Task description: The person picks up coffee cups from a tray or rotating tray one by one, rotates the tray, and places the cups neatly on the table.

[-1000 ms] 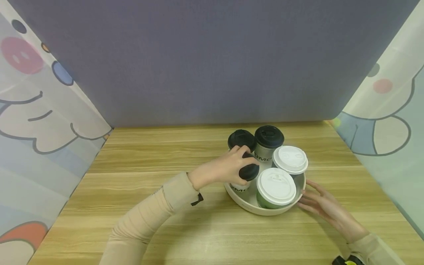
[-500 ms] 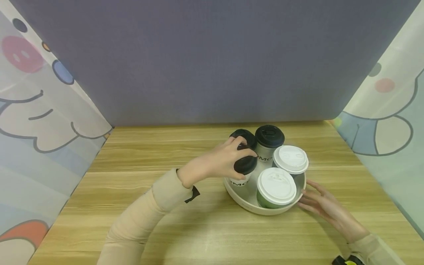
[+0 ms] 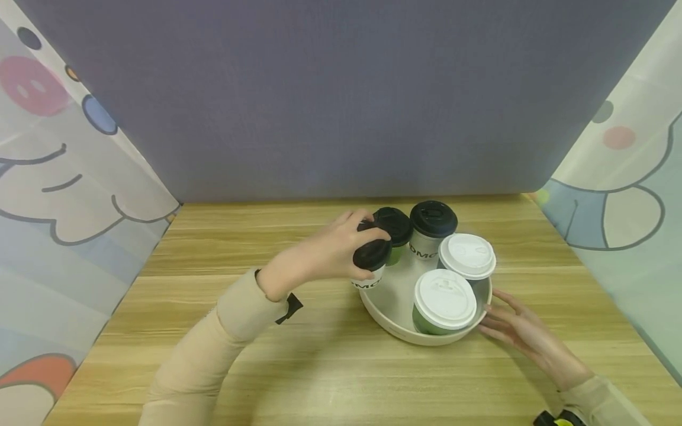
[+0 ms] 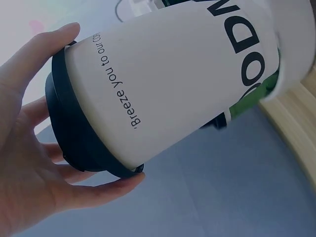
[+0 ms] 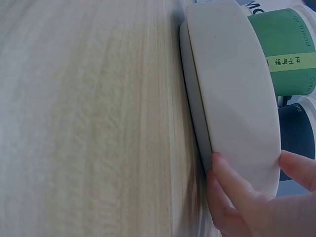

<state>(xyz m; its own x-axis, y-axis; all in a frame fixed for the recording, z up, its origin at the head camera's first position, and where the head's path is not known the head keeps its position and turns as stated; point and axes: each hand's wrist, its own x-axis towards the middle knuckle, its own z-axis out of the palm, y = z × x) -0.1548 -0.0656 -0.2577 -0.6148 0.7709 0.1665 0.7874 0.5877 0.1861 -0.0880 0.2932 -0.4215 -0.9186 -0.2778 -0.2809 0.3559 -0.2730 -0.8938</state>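
Observation:
My left hand [image 3: 333, 245] grips a white paper coffee cup [image 4: 163, 84] by its black lid, thumb and fingers round the lid's edge. The cup is over the left rim of a round pale tray [image 3: 394, 296]. My right hand [image 3: 519, 331] holds the tray's right side, thumb at the upper rim and fingers against the outer wall low down, close to the table. In the tray stand a green cup with a black lid [image 3: 393, 225], a white cup with a black lid [image 3: 433, 220], a dark cup with a white lid [image 3: 467, 255] and a green cup with a white lid [image 3: 444, 299].
The tray stands on a wood-grain table [image 3: 319, 378], right of its middle. A grey panel [image 3: 341, 106] rises along the back edge. Cartoon-printed curtains [image 3: 80, 195] flank the table on both sides.
My left hand has moved left and slightly back with the white coffee cup, from inside the tray to its left rim, uncovering the green black-lidded cup. My right hand and the tray stay put.

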